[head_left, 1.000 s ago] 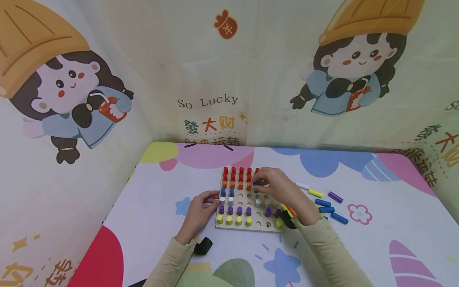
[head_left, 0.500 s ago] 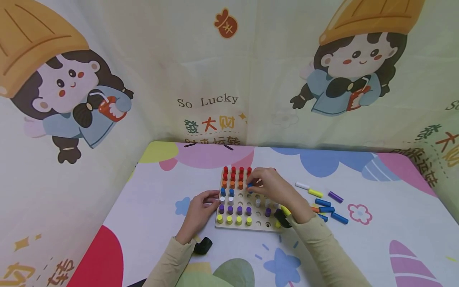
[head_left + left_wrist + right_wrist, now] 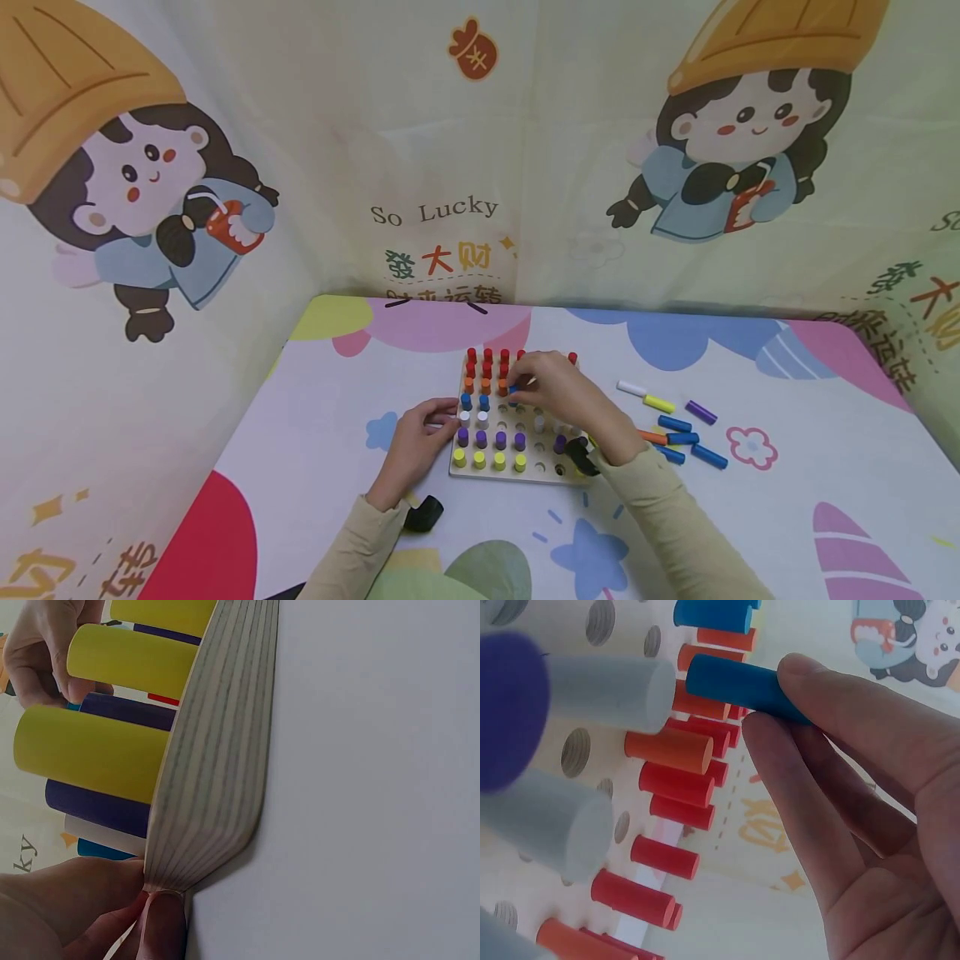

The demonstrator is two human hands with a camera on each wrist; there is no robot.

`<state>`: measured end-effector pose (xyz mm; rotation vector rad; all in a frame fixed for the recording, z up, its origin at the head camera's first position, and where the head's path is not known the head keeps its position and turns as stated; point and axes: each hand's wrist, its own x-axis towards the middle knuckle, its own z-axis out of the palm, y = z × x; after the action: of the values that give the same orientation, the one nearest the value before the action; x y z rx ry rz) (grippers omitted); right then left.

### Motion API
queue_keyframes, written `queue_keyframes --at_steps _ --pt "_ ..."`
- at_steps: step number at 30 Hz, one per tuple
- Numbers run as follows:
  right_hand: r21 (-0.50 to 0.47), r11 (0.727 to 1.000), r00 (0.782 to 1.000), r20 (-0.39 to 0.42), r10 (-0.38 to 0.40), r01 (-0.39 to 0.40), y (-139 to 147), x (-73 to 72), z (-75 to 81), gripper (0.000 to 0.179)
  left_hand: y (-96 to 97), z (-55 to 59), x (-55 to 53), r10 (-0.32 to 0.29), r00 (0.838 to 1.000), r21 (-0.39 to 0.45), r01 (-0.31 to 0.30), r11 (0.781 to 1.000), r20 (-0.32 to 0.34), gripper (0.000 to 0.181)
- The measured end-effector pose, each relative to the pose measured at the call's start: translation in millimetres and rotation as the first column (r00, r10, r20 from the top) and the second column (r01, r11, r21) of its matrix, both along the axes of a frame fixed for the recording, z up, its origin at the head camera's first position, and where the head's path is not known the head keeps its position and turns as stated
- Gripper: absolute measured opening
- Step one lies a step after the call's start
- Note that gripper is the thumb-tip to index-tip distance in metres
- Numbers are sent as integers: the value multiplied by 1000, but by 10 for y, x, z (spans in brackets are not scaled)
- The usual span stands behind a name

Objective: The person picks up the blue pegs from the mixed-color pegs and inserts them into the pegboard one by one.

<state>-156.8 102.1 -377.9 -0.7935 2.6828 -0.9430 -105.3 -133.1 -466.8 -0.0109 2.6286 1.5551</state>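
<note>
A wooden pegboard [image 3: 487, 477] lies on the table with rows of coloured pegs standing in its holes. At its left edge is my left hand [image 3: 422, 443], its thumb and fingertips holding the board's corner [image 3: 206, 810] in the left wrist view. My right hand [image 3: 558, 387] is over the board's upper middle, pinching a blue peg [image 3: 739, 686] between thumb and fingertips. That peg is held above the board surface, near the orange pegs [image 3: 671, 750]. To its left stand two blue pegs [image 3: 475, 402] in the blue row. Part of the board is hidden under the right hand and wrist.
Several loose pegs lie right of the board: a purple peg [image 3: 701, 412], a white peg [image 3: 632, 388], a yellow peg [image 3: 658, 403], an orange peg [image 3: 651, 437] and blue pegs [image 3: 709, 457]. Behind the patterned table hangs a printed cloth [image 3: 555, 167].
My right hand has moved left over the board with the blue peg, uncovering a red peg and the loose orange peg at the right. My left hand has stayed at the board's edge.
</note>
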Motion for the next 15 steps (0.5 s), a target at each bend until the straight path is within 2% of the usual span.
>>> queue_keyframes --at_steps 15 --pt "21 1000 999 23 -22 21 -97 -23 -35 17 -8 -5 -7 2 1000 -1 -2 1000 8 33"
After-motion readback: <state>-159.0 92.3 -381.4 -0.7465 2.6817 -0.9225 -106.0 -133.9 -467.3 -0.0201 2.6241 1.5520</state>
